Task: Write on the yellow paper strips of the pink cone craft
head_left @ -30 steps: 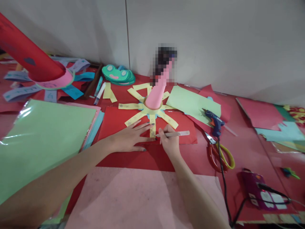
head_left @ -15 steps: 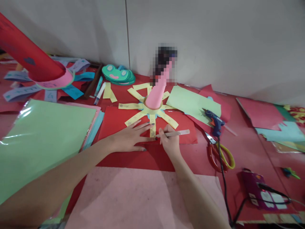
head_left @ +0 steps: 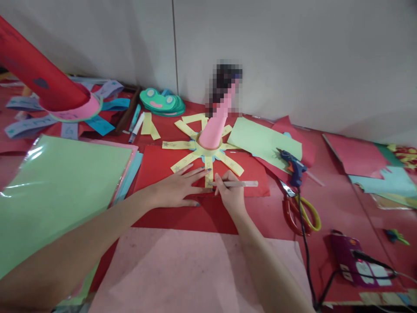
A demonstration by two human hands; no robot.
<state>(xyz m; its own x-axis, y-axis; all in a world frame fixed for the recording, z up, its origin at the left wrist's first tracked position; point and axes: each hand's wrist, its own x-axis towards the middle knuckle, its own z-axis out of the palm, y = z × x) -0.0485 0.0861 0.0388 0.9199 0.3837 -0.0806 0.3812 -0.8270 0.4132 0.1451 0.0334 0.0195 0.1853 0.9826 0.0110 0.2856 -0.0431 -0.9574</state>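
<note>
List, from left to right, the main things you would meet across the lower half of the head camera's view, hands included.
Large pale green sheet → left hand, spread flat → right hand, gripping a pen → red-and-yellow-handled scissors → purple box.

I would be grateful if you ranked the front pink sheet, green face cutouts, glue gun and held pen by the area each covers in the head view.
1. Pink sheet
2. Green face cutouts, as one stack
3. Glue gun
4. Pen, partly hidden by the right hand
</note>
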